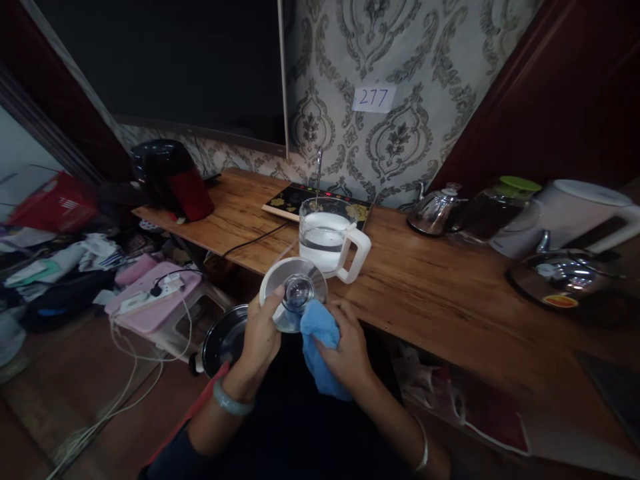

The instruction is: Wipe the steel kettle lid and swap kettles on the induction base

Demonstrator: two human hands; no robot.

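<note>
Left hand (260, 333) grips a lid (293, 293); right hand (345, 347) clutches a cloth (317, 327) against it. Jug (330, 240) stands behind; wall label (373, 99) reads "277".

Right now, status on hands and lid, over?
Left hand grips lid by its rim. Right hand presses blue cloth against it. Glass kettle just beyond.
</note>
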